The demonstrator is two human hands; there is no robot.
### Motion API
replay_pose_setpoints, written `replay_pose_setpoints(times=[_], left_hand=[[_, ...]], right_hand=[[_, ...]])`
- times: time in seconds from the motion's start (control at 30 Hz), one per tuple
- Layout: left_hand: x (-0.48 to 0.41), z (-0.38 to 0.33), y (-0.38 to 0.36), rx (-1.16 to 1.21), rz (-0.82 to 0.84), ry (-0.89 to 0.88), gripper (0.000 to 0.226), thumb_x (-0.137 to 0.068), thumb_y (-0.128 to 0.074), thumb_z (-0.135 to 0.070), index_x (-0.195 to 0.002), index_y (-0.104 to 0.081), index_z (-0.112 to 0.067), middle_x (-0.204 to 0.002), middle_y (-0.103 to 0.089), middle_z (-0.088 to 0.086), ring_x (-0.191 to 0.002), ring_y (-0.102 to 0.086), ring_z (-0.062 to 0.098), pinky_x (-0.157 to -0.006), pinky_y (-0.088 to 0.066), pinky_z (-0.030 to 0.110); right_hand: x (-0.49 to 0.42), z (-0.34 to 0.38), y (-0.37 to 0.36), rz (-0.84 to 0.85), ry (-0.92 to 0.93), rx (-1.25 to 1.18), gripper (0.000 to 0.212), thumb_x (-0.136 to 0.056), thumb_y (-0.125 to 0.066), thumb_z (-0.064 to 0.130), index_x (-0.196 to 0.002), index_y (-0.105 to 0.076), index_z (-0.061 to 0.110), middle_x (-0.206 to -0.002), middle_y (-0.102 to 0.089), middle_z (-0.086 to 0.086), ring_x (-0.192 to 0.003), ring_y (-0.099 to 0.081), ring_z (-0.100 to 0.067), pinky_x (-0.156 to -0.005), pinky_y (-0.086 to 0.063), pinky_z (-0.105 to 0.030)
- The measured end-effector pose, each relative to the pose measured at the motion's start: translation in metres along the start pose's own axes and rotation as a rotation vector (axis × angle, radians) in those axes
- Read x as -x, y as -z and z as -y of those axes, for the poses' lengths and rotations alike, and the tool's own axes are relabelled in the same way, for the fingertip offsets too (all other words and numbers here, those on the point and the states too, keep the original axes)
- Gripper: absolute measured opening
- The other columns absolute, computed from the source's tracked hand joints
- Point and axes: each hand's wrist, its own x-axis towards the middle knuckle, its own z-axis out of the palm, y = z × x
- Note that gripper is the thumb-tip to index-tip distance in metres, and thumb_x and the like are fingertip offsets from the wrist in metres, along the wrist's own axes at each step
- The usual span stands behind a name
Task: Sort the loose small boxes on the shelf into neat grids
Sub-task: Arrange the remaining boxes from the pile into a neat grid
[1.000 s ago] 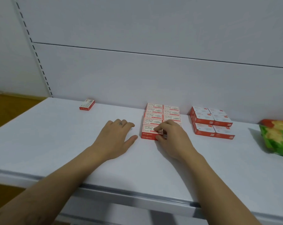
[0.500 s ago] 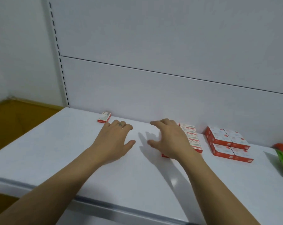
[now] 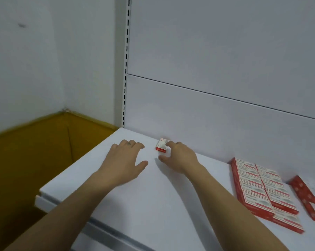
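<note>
White shelf (image 3: 153,205) against a pale back panel (image 3: 225,51); yellow floor (image 3: 35,151) at 9 o'clock. Loose small box (image 3: 161,145) lies flat by the panel, at 11 o'clock from the right hand (image 3: 180,158). Right hand is spread wide: index tip at the box's right edge, thumb clear of it, nothing gripped. Left hand (image 3: 124,162) rests palm down, fingers relaxed, at 9 o'clock of the right. Box grid (image 3: 261,192) at 4 o'clock, two touching columns; second group (image 3: 308,194) just beyond, cut by the frame.
</note>
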Motion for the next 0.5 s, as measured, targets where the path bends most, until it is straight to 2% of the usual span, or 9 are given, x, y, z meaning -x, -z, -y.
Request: replay_pose_setpoints(times=[0.17,0.33,0.5], left_hand=[[-0.008,0.022,0.000,0.029,-0.014,-0.004,0.051,-0.091,-0.045,-0.054,-0.136,-0.040,-0.030,-0.137,-0.046,-0.006,-0.126,-0.038,0.016,-0.104,-0.031,0.036],[-0.013,0.032,-0.002,0.088,0.012,-0.020,0.046,-0.092,-0.045,-0.051,-0.133,-0.043,-0.032,-0.136,-0.047,-0.008,-0.125,-0.039,0.014,-0.104,-0.031,0.035],[-0.017,0.037,0.001,0.134,0.015,-0.045,0.041,-0.092,-0.045,-0.050,-0.129,-0.047,-0.033,-0.134,-0.048,-0.011,-0.124,-0.039,0.011,-0.104,-0.029,0.032]], right_hand=[[-0.030,0.022,-0.022,-0.031,-0.134,-0.010,0.060,-0.087,-0.048,0.058,-0.130,-0.045,0.016,-0.123,-0.056,-0.008,-0.113,-0.050,-0.027,-0.085,-0.043,-0.036],[-0.042,0.032,-0.036,-0.189,-0.191,0.058,0.057,-0.088,-0.044,0.060,-0.125,-0.045,0.017,-0.116,-0.058,-0.004,-0.109,-0.052,-0.025,-0.082,-0.037,-0.035],[-0.050,0.035,-0.044,-0.295,-0.199,0.068,0.039,-0.091,-0.044,0.044,-0.116,-0.050,0.015,-0.107,-0.059,-0.003,-0.101,-0.054,-0.024,-0.077,-0.036,-0.033]])
